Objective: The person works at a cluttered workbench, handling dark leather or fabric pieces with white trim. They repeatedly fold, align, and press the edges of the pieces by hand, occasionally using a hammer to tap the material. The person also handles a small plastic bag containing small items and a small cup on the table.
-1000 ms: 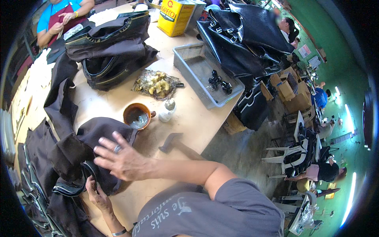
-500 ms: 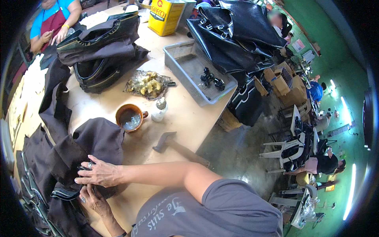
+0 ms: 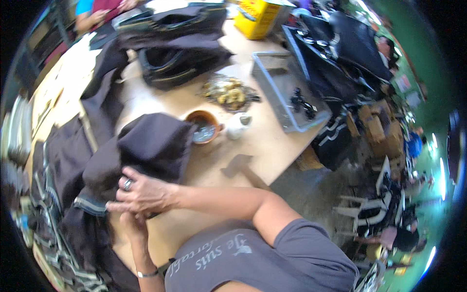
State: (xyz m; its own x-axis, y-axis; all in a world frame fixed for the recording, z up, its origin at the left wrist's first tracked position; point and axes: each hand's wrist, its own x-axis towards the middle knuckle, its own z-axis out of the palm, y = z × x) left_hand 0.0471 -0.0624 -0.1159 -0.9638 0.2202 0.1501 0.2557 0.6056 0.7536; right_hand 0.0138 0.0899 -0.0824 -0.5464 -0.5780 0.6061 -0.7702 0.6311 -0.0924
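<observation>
A dark brown cloth piece (image 3: 151,141) with a raised fold lies on the near left of the table. At its near edge my right hand (image 3: 148,194), with a ring, has its fingers bent over the cloth, pinching it. My left hand (image 3: 134,228), with a bracelet on the wrist, is just below and touches the right hand. Its fingertips are hidden behind that hand and blurred. A striped trim edge (image 3: 91,205) shows left of the hands. Beyond the cloth stands a brown mug (image 3: 203,127) with greyish contents, beside a small white bottle (image 3: 238,126).
A hammer (image 3: 239,165) lies near the table's right edge. Farther off are a bag of yellowish pieces (image 3: 232,92), a grey plastic basket (image 3: 272,92) with black parts, a yellow can (image 3: 254,19) and stacked dark bags (image 3: 185,63). A co-worker's hands (image 3: 99,18) show at far left.
The view has shifted, so the table's things appear farther right and mostly higher. The cloth's fold stands up more, and my hands have come closer together, away from the left-hand cloth pile.
</observation>
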